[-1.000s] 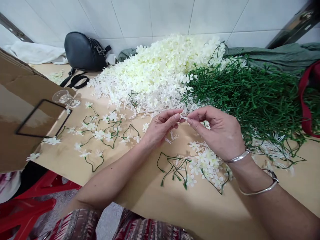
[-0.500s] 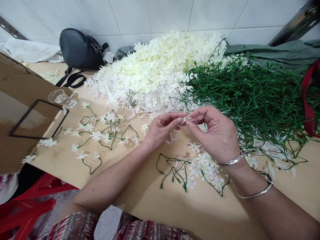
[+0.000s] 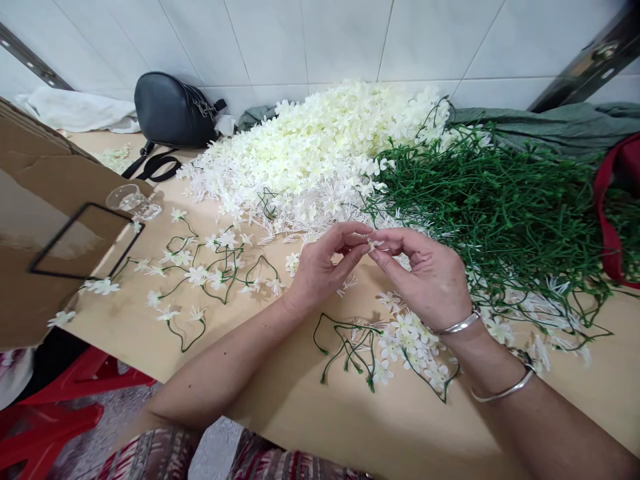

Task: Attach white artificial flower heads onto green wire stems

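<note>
My left hand and my right hand meet over the middle of the table, fingertips pinched round one small white flower piece. Its lower part is hidden by the fingers. Behind them rises a large heap of white and cream flowers, with a pile of green stems to its right. Below my right hand lie loose white flowers beside some bare green stems. Left of my left hand, green stems with white flowers on them are spread on the table.
A black bag stands by the tiled wall. A clear plastic cup lies near a cardboard box at the left. A red strap hangs over the green pile at the right. Red stools are below the table.
The view has tilted slightly, so the scene sits a little lower. My fingers have shifted slightly around the small white piece, which both hands still pinch.
</note>
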Demonstrator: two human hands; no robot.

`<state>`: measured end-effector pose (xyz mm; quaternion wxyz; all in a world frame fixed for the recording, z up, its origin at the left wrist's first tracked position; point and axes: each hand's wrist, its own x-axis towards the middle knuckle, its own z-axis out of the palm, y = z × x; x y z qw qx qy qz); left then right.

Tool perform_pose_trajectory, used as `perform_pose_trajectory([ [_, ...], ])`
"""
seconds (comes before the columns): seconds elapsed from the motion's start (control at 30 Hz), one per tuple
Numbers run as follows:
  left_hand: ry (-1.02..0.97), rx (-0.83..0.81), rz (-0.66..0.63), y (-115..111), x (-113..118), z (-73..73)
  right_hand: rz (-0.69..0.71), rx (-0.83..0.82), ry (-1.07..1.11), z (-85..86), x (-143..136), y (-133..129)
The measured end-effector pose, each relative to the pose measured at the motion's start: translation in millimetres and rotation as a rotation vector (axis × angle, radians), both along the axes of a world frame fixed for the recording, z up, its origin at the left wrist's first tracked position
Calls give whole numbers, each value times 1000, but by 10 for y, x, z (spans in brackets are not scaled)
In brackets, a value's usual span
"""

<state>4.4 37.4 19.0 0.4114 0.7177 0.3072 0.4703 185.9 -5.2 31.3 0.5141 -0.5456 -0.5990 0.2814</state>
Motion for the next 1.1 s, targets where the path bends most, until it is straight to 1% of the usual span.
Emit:
perform_pose_trajectory([
  [0.13, 9, -47, 6, -16, -6, -26, -22, 71, -16, -13, 10, 12],
  [0.23, 49, -47, 19, -31, -12, -33, -37, 121, -63, -32, 58, 40],
  [0.3, 52, -23, 19, -29, -12, -31, -57, 155, -108, -38, 105, 68],
  [0.37, 36, 19, 3, -11, -16, -10, -68, 226, -121, -43, 159, 106],
  [0.43, 55, 68, -37, 18, -35, 59, -64, 239, -28, -59, 212, 151],
  [0.5, 143, 90, -130, 34, -70, 199, -42, 192, 42, -85, 260, 197],
  [0.57, 243, 44, -341, 6, -115, 399, -34, 154, 64, -111, 296, 234],
  [0.63, 377, -29, -611, -85, -166, 605, -36, 138, 66, -120, 312, 254],
  [0.67, 443, -54, -724, -149, -195, 688, -41, 142, 71, -115, 313, 257],
  [0.7, 524, -63, -789, -219, -227, 749, -44, 145, 77, -104, 309, 256],
  [0.73, 600, -55, -807, -289, -265, 784, -46, 142, 84, -87, 302, 252],
  [0.77, 660, -31, -794, -353, -308, 796, -46, 136, 90, -67, 295, 245],
  [0.83, 748, 25, -726, -442, -409, 763, -35, 102, 86, -25, 282, 227],
  [0.97, 817, 103, -555, -461, -585, 621, 1, 20, 82, 22, 281, 200],
  [1.03, 822, 140, -488, -435, -595, 545, 12, -1, 100, 20, 283, 196],
  [1.1, 830, 164, -424, -413, -542, 454, 20, -1, 117, 5, 279, 197],
])
